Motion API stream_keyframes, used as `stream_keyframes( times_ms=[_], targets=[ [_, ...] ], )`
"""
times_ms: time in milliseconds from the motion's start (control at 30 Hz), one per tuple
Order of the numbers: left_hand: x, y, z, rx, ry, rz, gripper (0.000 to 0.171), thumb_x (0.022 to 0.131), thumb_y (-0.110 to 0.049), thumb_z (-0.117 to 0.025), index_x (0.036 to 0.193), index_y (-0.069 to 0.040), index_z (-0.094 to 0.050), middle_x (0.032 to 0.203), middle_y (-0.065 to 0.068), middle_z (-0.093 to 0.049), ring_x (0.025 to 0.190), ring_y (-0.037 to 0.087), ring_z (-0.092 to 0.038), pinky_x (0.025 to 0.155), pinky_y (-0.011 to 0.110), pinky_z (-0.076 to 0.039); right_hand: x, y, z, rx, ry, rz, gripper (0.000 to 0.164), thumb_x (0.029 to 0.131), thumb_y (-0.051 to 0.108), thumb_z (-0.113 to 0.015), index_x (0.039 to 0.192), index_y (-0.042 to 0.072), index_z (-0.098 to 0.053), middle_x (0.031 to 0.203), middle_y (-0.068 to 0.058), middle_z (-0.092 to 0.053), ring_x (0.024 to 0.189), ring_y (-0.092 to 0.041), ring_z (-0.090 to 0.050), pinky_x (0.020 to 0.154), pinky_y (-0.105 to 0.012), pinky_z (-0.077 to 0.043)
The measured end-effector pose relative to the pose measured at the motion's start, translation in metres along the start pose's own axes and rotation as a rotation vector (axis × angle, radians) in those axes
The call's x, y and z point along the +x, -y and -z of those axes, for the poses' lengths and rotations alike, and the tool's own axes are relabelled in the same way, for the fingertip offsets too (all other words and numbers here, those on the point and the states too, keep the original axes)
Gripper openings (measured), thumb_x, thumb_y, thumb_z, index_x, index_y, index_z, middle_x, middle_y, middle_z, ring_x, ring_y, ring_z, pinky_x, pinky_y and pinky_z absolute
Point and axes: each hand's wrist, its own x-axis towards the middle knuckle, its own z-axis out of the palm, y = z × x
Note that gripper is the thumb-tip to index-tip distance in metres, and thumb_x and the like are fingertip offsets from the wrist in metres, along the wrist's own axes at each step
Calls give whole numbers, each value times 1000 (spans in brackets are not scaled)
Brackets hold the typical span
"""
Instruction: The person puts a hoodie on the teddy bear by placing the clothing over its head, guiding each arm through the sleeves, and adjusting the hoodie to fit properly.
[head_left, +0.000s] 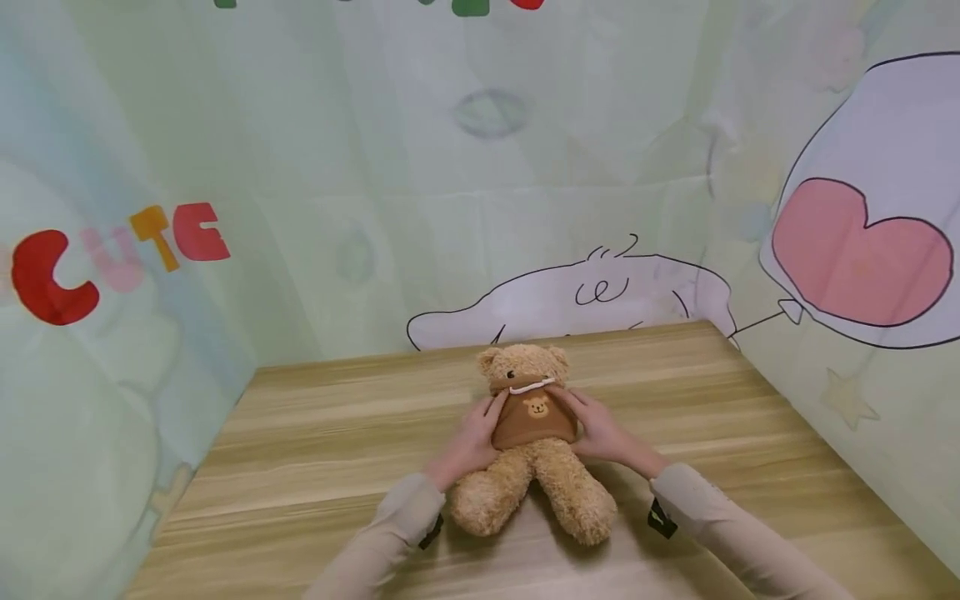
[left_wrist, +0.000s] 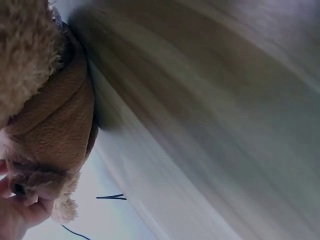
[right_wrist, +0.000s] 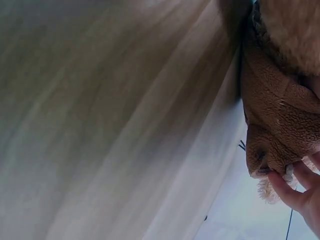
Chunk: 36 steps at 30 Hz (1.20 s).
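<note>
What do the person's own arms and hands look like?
The left sleeve and right sleeve are long and light beige. The left hand and right hand are ungloved. A small black piece shows at the inner edge of each sleeve; its purpose is unclear.

A wood-grained counter (head_left: 315, 433) meets a pale green printed backdrop (head_left: 360, 125) on the far side; coloured letters (head_left: 155, 225) stand left, a white balloon drawing (head_left: 900, 125) with pink heart (head_left: 862, 258) right.
</note>
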Motion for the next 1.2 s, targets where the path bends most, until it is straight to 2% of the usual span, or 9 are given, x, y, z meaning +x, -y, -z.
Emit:
stream_keyframes(
  times_ms=[167, 333, 500, 667, 733, 867, 1000, 1100, 1200],
  targets=[
    [2, 0, -5, 18, -47, -52, 67, 56, 8, -68, 120, 3, -49, 101, 17, -59, 91, 30, -57, 77, 39, -48, -2, -1, -3, -39, -35, -19, 74, 48, -10, -60, 117, 13, -55, 104, -8, -57, 73, -15, -52, 52, -17, -38],
    [4, -5, -5, 38, -58, -81, 49, 56, 7, -65, 105, 0, -61, 94, 10, -64, 86, 24, -59, 75, 36, -47, 0, 0, -3, -123, -68, 16, 55, 47, -6, -61, 97, 18, -64, 100, -2, -62, 87, -18, -54, 68, -31, -46],
    [5, -13, -1, 180, -67, -2, 48, 68, -5, -71, 113, -4, -57, 98, 11, -53, 90, 26, -49, 73, 40, -39, -5, -3, 1, -189, -87, 31, 62, 52, -9, -64, 110, 14, -60, 106, -6, -59, 99, -24, -50, 80, -45, -43],
    [-8, -17, -5, 503, -280, -3, 56, 61, -25, -80, 107, -5, -55, 94, 14, -48, 82, 27, -47, 64, 35, -42, -18, 8, -1, -213, -176, 4, 58, 60, -12, -65, 115, 6, -54, 103, -14, -52, 86, -22, -54, 64, -28, -48],
    [-12, -18, -8, 522, -335, 6, 48, 60, -21, -79, 98, -5, -55, 85, 13, -49, 72, 25, -49, 57, 33, -43, -19, 16, -3, -154, -243, -33, 46, 64, -12, -65, 106, 4, -57, 93, -12, -54, 75, -19, -56, 55, -20, -47],
    [-18, -22, -8, 323, -245, 85, 24, 71, -9, -68, 88, -3, -52, 72, 13, -51, 58, 26, -51, 48, 33, -40, -17, 27, -5, 40, -352, -87, 28, 67, -15, -63, 89, 3, -61, 79, -9, -60, 67, -17, -60, 53, -13, -47],
    [-23, -26, -5, 88, -154, 171, 24, 78, 2, -59, 101, -3, -56, 75, 15, -50, 55, 20, -44, 46, 27, -33, -16, 28, -6, 90, -349, 7, 28, 67, -16, -61, 82, 7, -61, 79, -5, -59, 69, -13, -61, 55, -12, -49],
    [-26, -26, -5, 109, -130, 146, 40, 77, 2, -60, 115, -10, -57, 87, 18, -47, 55, 16, -38, 45, 23, -29, -17, 24, -7, 29, -306, 128, 28, 66, -17, -60, 79, 8, -58, 78, -3, -53, 71, -11, -56, 59, -15, -48],
    [-23, -24, 0, 226, -69, 125, 45, 76, -13, -66, 120, -16, -54, 105, 23, -43, 70, 25, -48, 51, 29, -40, -19, 18, -8, -58, -269, 214, 28, 64, -16, -57, 80, 7, -54, 77, -3, -48, 71, -13, -46, 62, -24, -42]
  ],
)
